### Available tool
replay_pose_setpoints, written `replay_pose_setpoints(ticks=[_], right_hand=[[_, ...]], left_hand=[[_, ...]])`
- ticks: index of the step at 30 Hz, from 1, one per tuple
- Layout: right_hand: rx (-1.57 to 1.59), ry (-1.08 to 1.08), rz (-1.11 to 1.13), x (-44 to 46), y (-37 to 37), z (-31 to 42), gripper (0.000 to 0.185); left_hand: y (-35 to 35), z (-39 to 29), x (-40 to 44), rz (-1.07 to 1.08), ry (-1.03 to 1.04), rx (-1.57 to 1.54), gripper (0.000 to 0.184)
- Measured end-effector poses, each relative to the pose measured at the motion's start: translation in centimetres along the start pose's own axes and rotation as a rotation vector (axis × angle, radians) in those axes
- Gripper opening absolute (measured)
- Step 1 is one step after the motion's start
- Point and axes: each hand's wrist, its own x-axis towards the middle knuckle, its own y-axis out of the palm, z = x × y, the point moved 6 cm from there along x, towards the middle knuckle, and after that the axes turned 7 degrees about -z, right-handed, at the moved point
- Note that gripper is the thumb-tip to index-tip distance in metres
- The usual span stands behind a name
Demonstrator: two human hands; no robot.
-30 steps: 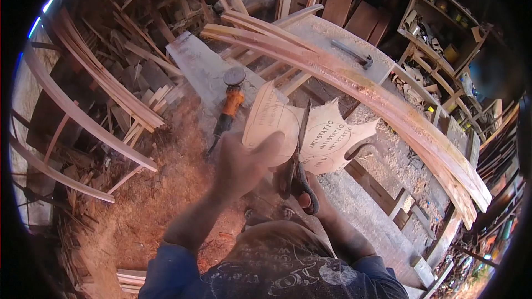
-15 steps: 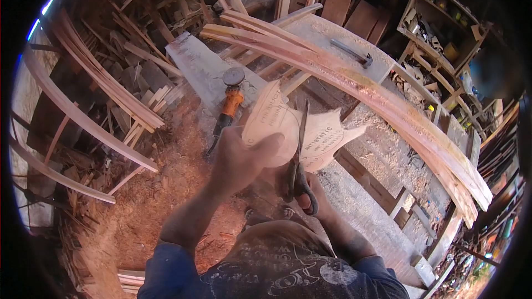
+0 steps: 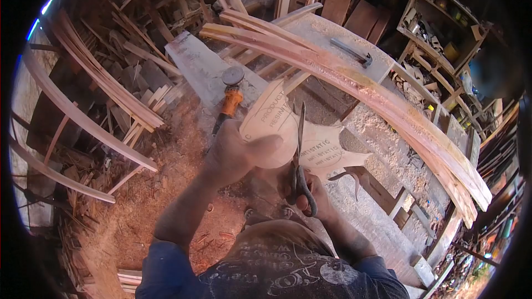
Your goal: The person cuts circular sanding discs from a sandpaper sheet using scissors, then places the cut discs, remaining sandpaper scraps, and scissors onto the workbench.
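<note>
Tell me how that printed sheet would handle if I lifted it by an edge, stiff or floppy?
The printed sheet looks thin, so it is probably light. It seems fairly stiff, as its far part spreads past the scissors rather than hanging down. Its narrow points may bend more easily than the broad part in the left hand.

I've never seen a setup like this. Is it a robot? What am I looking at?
No robot: these are a person's bare hands, seen from a camera worn on the head, looking forward and down. The left hand grips a printed sheet; the right hand holds scissors, their blades at the sheet. Beyond, long curved boards and what looks like a hammer lie on a dusty workbench. Past the left hand is an orange power tool.
</note>
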Motion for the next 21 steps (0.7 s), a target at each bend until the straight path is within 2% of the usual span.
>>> replay_pose_setpoints(ticks=[2, 5, 8, 10, 11, 14, 17, 19, 20, 21], right_hand=[[-0.087, 0.003, -0.039, 0.0, 1.0, 1.9, 0.074], [-0.06, -0.162, -0.085, 0.1, 0.5, 1.7, 0.075], [-0.061, -0.158, -0.073, 0.2, 0.8, 2.5, 0.075], [-0.004, -0.078, -0.009, 0.0, 0.3, 1.8, 0.047], [0.024, -0.038, 0.023, -0.1, 0.0, 1.3, 0.04], [0.037, -0.064, 0.095, -0.2, -0.6, 0.2, 0.042], [-0.068, -0.07, 0.068, -0.2, -0.7, 0.6, 0.048], [-0.086, -0.127, -0.014, -0.1, -0.1, 1.1, 0.063], [-0.095, -0.156, -0.055, -0.1, 0.0, 1.5, 0.076], [-0.102, -0.147, -0.056, -0.2, 0.3, 1.9, 0.076]], left_hand=[[0.0, 0.1, 0.1, 0.015, 0.018, 0.012, 0.026], [0.0, 0.3, 0.2, 0.055, -0.01, 0.039, 0.025], [0.0, 0.1, 0.4, 0.061, -0.003, 0.033, 0.026], [0.0, 0.5, 0.6, 0.055, 0.026, 0.032, 0.028], [-0.1, 0.8, 0.7, 0.066, 0.022, 0.036, 0.029], [-0.4, 1.1, 1.0, 0.092, 0.0, 0.048, 0.034], [-0.5, 0.9, 1.1, 0.109, 0.017, 0.061, 0.04], [-0.4, 0.8, 1.1, 0.12, 0.099, 0.057, 0.042], [-0.4, 1.0, 1.1, 0.134, 0.035, 0.082, 0.043], [-0.5, 1.0, 1.1, 0.147, -0.029, 0.107, 0.044]])
